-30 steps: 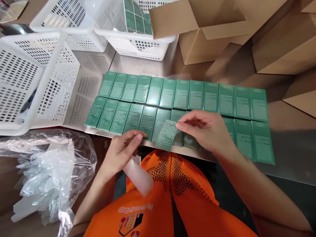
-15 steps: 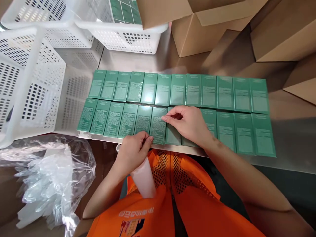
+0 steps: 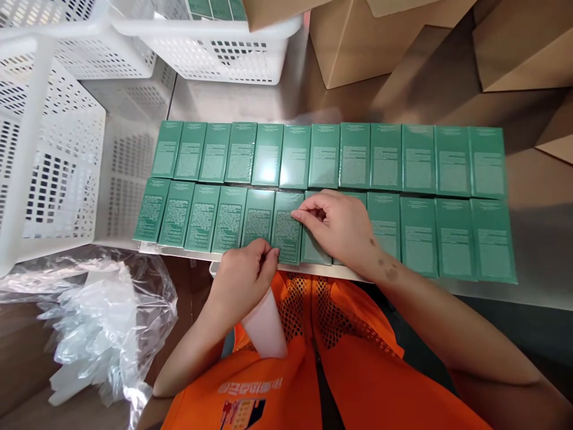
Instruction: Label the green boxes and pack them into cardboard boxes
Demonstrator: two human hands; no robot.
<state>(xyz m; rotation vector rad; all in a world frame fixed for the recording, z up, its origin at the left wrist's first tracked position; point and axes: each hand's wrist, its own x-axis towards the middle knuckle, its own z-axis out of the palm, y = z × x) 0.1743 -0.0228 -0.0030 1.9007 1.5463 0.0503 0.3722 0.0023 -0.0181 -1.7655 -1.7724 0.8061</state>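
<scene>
Head view, listed from my remote station. Green boxes [image 3: 295,156]: two rows, close-set, twelve in the rear one; fine print on their faces, too small for me to read. Front row, first six from the left: panels of dense text. Rightward, where the front faces show: plainer print on a paler block.

Label [image 3: 289,230]: green, closely lettered, on the sixth front box. Right hand [image 3: 342,227]: thumb and forefinger pinching the label's upper right edge, as far as I can judge at this angle. Left hand [image 3: 242,275]: fingers drawn together at the label's lower left edge, pale strip [image 3: 265,325] held and hanging below the palm.

Orange vest [image 3: 371,370]: mesh panels, central zip, white lettering [image 3: 250,385] upside down to me, emblem [image 3: 242,415] in red, tan and dark blue.

Surface [image 3: 210,98]: shiny metal, mirroring the white baskets [image 3: 250,65] at the rear and left. Rear right: cardboard boxes [image 3: 362,54]. Lower left: clear plastic bag [image 3: 165,292] with pale, translucent scraps [image 3: 98,310].
</scene>
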